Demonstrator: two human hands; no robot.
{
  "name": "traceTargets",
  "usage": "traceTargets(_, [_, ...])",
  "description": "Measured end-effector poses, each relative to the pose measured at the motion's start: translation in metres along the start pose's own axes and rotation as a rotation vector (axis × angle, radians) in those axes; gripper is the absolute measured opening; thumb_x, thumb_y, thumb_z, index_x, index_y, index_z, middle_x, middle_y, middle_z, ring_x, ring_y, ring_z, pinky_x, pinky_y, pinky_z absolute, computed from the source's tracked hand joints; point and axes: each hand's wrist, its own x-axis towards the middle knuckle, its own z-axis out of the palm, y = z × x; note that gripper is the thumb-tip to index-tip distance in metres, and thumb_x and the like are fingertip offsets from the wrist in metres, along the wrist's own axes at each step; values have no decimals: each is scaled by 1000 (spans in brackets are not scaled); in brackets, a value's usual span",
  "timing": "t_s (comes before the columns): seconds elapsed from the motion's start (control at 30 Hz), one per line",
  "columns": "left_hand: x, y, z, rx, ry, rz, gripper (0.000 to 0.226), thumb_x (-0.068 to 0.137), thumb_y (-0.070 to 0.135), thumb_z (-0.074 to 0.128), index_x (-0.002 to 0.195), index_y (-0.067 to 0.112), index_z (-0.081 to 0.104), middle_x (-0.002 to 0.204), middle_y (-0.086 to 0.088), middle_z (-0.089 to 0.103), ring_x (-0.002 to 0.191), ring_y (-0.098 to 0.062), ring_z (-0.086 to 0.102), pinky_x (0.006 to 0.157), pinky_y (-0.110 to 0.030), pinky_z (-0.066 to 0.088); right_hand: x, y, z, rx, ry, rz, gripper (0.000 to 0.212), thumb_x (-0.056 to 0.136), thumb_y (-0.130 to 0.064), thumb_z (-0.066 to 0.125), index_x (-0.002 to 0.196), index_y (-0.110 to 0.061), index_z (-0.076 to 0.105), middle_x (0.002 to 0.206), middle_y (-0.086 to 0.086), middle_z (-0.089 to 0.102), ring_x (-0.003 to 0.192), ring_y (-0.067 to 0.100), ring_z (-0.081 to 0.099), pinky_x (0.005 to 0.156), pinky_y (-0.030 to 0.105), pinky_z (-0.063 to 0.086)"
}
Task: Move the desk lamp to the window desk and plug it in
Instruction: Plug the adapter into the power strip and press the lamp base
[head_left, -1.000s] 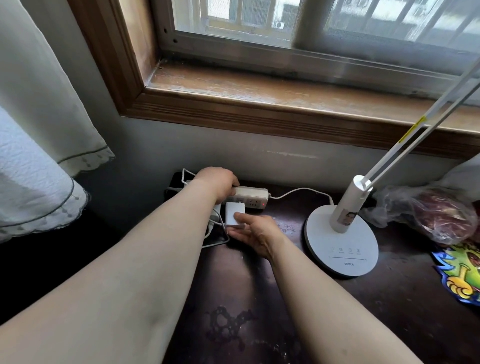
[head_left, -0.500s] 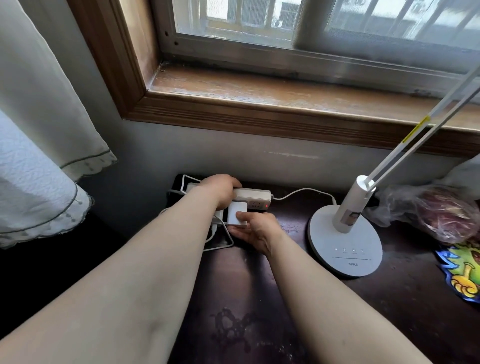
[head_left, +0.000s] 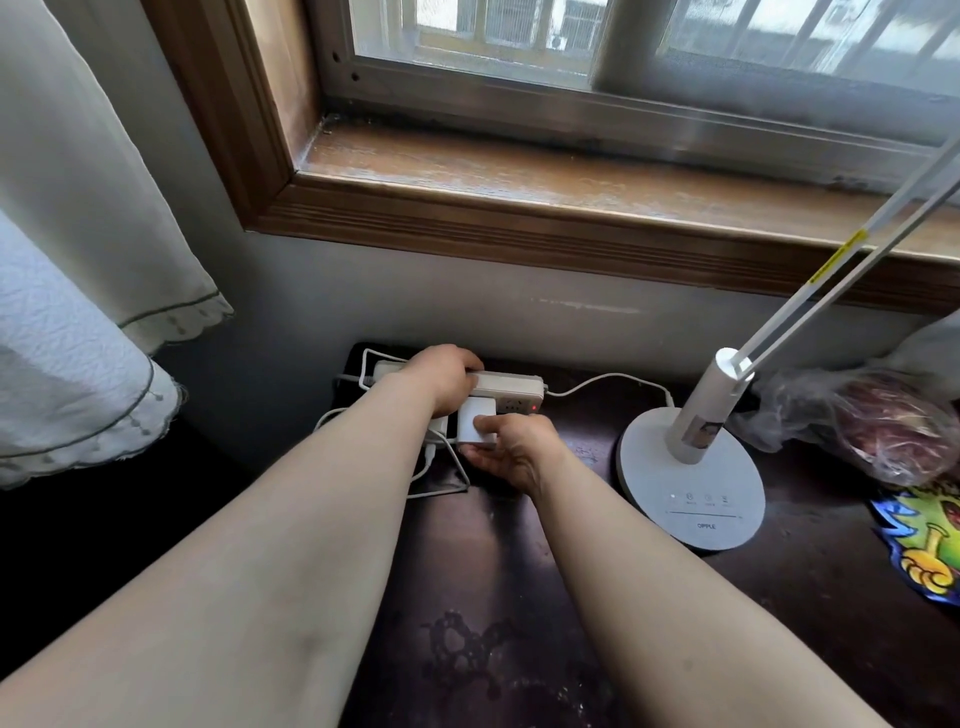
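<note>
The white desk lamp (head_left: 693, 483) stands on the dark desk (head_left: 498, 613) under the window, its thin arm rising to the upper right. A white cord (head_left: 608, 383) runs from its base to the left. A white power strip (head_left: 511, 394) with a red light lies against the wall. My left hand (head_left: 441, 379) is closed over the strip's left part, holding it down. My right hand (head_left: 511, 454) grips a white square plug adapter (head_left: 475, 428), which is pressed against the strip's front face. The adapter's prongs are hidden.
Loose white cables (head_left: 436, 467) coil to the left of the adapter. A clear plastic bag with something reddish (head_left: 872, 431) and a colourful sticker (head_left: 930, 540) lie right of the lamp. A wooden window sill (head_left: 519, 176) runs above; white curtains (head_left: 88, 291) hang at the left.
My right hand has pushed the adapter forward until it meets the power strip. My left hand has kept its hold on the strip. The view has shifted slightly.
</note>
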Motion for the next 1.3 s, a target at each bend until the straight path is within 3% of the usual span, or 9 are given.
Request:
traceTargets(0.57, [-6,14,-3,413,-96,-40,40,99,27,32,136,19,47,149,-5,42,139,-27,36,117,-49,23,-11,-2,-9,-165,27,-21,34,88,-2,62,118,11,55,73,17,62,40,16,63,37,21,53])
traceTargets(0.67, [-13,23,-4,399,-14,-74,43,97,26,37,138,13,40,149,-9,40,138,-29,38,115,-47,26,-19,-4,-19,-167,7,4,34,92,0,55,124,11,53,101,26,62,70,27,69,65,33,59])
traceTargets(0.73, [-22,30,-8,352,50,-54,42,98,29,37,135,10,41,146,-12,43,134,-30,42,110,-43,32,-25,-5,-29,-164,-13,29,20,95,-3,49,113,4,57,86,18,62,61,20,63,78,39,56])
traceTargets(0.8, [-33,37,-10,355,83,-14,40,99,30,37,132,8,45,141,-13,48,129,-31,47,105,-41,37,-33,-7,-39,-145,-7,31,14,96,-4,46,86,-4,55,50,6,55,35,10,54,68,35,57])
traceTargets(0.87, [-44,45,-11,371,99,15,36,98,27,39,128,8,47,137,-14,52,126,-32,50,103,-40,39,-41,-11,-50,-169,48,-13,22,96,-6,46,75,-8,52,52,4,53,27,6,52,53,27,55])
traceTargets(1.03, [-72,73,-9,383,90,56,31,96,21,42,124,9,49,135,-14,55,125,-33,51,104,-39,38,-73,-29,-89,-156,156,-164,35,93,6,36,124,11,53,58,8,45,33,9,46,45,18,49])
traceTargets(1.13, [-86,93,-6,362,80,64,29,96,19,39,122,12,50,135,-12,55,126,-33,50,105,-42,35,-98,-40,-114,-79,162,-224,44,95,6,34,139,8,41,78,13,62,77,23,71,103,37,47])
traceTargets(1.17, [-90,101,-4,352,74,71,27,97,19,39,121,13,50,134,-12,55,126,-33,50,105,-43,35,-106,-43,-124,-67,186,-248,43,96,5,35,138,8,43,79,12,61,93,25,70,105,39,45])
traceTargets(1.3, [-111,131,8,335,76,125,24,97,17,40,116,13,54,130,-11,58,120,-33,54,95,-42,42,-127,-51,-168,-85,241,-299,36,95,5,36,123,0,59,71,14,71,62,17,71,44,14,46])
